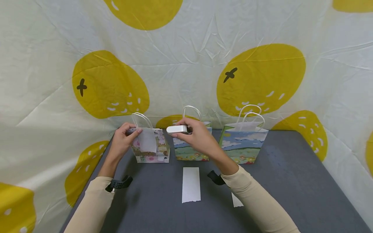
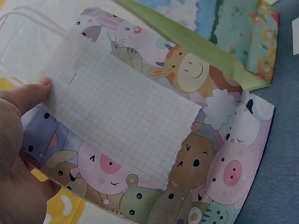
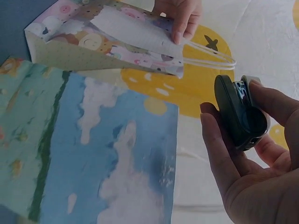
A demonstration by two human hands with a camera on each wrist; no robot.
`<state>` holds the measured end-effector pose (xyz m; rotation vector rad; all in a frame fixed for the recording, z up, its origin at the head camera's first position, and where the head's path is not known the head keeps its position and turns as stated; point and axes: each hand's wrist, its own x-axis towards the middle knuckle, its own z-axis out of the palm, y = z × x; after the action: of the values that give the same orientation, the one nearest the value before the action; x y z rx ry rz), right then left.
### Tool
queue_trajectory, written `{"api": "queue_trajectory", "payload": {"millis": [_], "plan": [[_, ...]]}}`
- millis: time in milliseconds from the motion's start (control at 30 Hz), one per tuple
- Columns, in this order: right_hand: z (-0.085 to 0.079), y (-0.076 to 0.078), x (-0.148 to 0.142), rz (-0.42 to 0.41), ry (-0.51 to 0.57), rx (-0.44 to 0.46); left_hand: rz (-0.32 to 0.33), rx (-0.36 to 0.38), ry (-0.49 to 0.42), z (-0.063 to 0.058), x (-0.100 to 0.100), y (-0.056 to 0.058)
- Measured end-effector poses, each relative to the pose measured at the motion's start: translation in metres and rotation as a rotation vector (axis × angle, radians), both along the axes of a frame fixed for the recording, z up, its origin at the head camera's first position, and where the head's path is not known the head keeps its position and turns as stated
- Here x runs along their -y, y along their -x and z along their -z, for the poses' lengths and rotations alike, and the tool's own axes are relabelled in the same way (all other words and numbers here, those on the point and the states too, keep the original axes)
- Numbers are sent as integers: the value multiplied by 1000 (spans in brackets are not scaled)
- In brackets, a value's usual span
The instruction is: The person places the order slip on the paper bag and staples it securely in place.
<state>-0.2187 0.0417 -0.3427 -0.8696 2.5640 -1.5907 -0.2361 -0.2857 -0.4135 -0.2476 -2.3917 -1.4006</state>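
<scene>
My left hand (image 1: 120, 139) pinches the top edge of a small paper gift bag (image 2: 229, 168) printed with cartoon animals, thumb in front, together with a squared paper slip (image 2: 126, 112). The slip hangs down the bag's front, its lower edge torn, and a staple (image 2: 71, 78) shows near its top. White twisted handles (image 1: 142, 118) rise above the bag. To the right, my right hand (image 1: 199, 137) holds a small stapler (image 3: 240, 112), white on one side and dark on the other, between thumb and fingers. The stapler is apart from the bag, in front of a landscape-print bag (image 1: 190, 153).
Another landscape-print bag (image 1: 242, 144) stands at the right with its handles up. A white slip (image 1: 191, 185) lies on the grey table (image 1: 157, 200); a second slip (image 1: 236, 200) is partly hidden by my right forearm. Behind the bags hangs a fruit-patterned cloth (image 1: 180, 81).
</scene>
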Motion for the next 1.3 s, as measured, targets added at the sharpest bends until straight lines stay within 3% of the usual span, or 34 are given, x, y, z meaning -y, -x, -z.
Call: {"api": "queue_trajectory", "payload": {"millis": [267,467,733,1067,1300], "plan": [[4,-10,-23,30,-6,13,10,7,17,-27,-14,-21],[10,-17,-41,37,17,27,31,-7,3,-31,-13,-27],[18,-23,-71,69,-40,7,47,-12,-42,-30,-6,-29],[32,-27,-110,112,-84,49,13,-46,-70,-7,16,-20],[41,-33,-139,159,-113,79,-7,-39,-75,-8,18,-29]]}}
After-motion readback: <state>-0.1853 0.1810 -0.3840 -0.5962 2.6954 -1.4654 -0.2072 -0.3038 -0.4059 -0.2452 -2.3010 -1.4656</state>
